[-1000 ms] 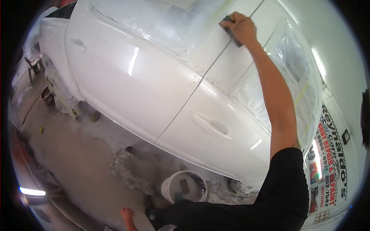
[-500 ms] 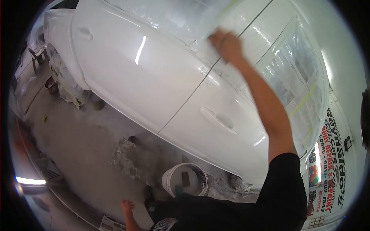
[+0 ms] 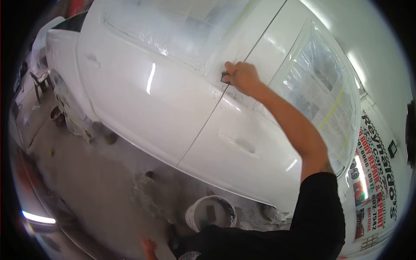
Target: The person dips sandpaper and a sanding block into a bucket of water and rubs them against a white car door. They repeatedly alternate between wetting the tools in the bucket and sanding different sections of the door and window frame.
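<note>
Concrete floor (image 3: 86, 182), grey and dust-streaked, runs beside a white car (image 3: 143, 99) with glossy panels. One second ago the right hand (image 3: 242, 78) was high on the pillar between the windows. It now sits lower, at the base of the windows, on the gap (image 3: 203, 125) between the two doors. The hand is closed around a small dark block (image 3: 225, 78), fingers curled over its top, and presses the block flat against the paint. Only one end of the block shows past the fingers. Clear, wrinkled film (image 3: 173, 26) covers the windows, edged with yellowish tape (image 3: 331, 110). A round white bucket (image 3: 189, 215) stands on the floor near the car's sill.
</note>
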Demonstrator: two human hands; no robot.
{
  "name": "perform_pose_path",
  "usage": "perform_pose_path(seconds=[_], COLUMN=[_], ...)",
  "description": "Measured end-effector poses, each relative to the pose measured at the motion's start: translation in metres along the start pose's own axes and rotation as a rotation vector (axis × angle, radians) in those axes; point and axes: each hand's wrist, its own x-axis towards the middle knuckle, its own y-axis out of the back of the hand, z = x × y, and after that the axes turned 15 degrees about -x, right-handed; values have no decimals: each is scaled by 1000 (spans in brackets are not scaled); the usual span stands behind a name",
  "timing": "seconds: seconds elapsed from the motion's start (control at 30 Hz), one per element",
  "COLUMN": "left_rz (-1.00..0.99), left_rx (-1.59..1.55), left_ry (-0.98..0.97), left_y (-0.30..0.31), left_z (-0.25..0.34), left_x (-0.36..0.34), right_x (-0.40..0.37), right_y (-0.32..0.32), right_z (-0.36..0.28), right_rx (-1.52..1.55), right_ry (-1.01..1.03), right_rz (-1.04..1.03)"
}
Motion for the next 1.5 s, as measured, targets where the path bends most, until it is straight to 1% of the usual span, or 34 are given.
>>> perform_pose_path(seconds=[0.03, 0.07, 0.1, 0.13, 0.17, 0.2, 0.23, 0.3, 0.33, 0.37, 0.4, 0.43, 0.47, 0.5, 0.57, 0.6, 0.63, 0.67, 0.7, 0.73, 0.77, 0.8, 0.83, 0.87, 0.93, 0.97, 1.03, 1.07, 1.17, 1.23, 1.3, 1.4, 1.5], left_rz=[45, 58, 77, 99, 78, 58, 35, 49, 39, -42, -114, -182, -135, -75, -172, -245, -470, -524, -722, -943, -1116, -1175, -1231, -1192, -1110, -1129, -1149, -1165, -1234, -1165, -1174, -1186, -1095], left_rx=[25, -20, -55, -91, -108, -123, -132, -88, -69, -219, -361, -507, -54, 395, 674, 579, 268, 237, 112, 115, 54, -40, -137, -170, -229, -240, -266, -320, -265, -129, -208, -444, -320], left_ry=[21, 28, 43, 65, 43, 22, 5, 20, 19, 109, 196, 283, 76, -127, -407, -595, -583, -675, -681, -797, -851, -808, -762, -704, -584, -494, -322, -313, -483, -707, -668, -348, -292], left_y=[-2, -9, -7, -4, -3, 0, 6, 12, 7, 7, 14, 21, 8, -23, -81, -136, -190, -241, -283, -311, -339, -364, -385, -398, -411, -417, -423, -428, -439, -454, -463, -466, -452], left_z=[3, 10, 13, 15, 17, 18, 16, 12, 9, 4, 8, 18, 21, 23, 52, 98, 139, 170, 209, 237, 256, 261, 263, 270, 280, 277, 269, 257, 244, 238, 240, 250, 253], left_x=[2, -1, -10, -18, -23, -28, -33, -30, -19, -6, -1, 2, 11, 12, 5, -49, -94, -132, -184, -224, -255, -275, -292, -311, -348, -350, -348, -345, -371, -377, -382, -395, -409], right_x=[12, 30, 65, 65, 74, 79, 75, 51, 23, 0, -17, -22, -29, -36, -59, -75, -95, -116, -136, -157, -179, -199, -215, -234, -264, -276, -304, -314, -311, -319, -319, -327, -347], right_y=[-9, -19, -28, 34, 42, 37, 20, -28, -53, -65, -21, -6, -11, 4, 41, 26, 29, 24, 28, 25, 19, 8, 15, 9, 15, 15, -15, -26, 3, -18, 4, 8, 6], right_z=[26, 57, 102, 120, 143, 146, 133, 83, 41, 3, -19, -28, -25, -25, -36, -46, -60, -79, -94, -116, -130, -154, -164, -177, -189, -190, -194, -199, -173, -168, -142, -131, -118], right_rx=[-25, -47, 151, 246, 65, 141, 126, 72, 87, 92, 145, 201, 329, 483, 802, 911, 1117, 1261, 1405, 1544, 1745, 2051, 2145, 2218, 2222, 2223, 2098, 2038, 2044, 2063, 2147, 2319, 2191], right_ry=[12, 30, -186, -362, -444, -486, -419, -305, -212, -179, -93, -133, -121, -209, -385, -390, -441, -467, -527, -579, -606, -742, -895, -955, -1090, -1157, -1226, -1254, -1381, -1360, -1311, -1189, -1067], right_rz=[161, 317, 185, 221, 292, 215, 193, 158, 199, 180, -41, -132, 53, 0, -128, 21, -43, -69, -257, -210, -278, -235, -329, -300, -280, -281, -340, -372, -113, -65, -177, -140, -159])
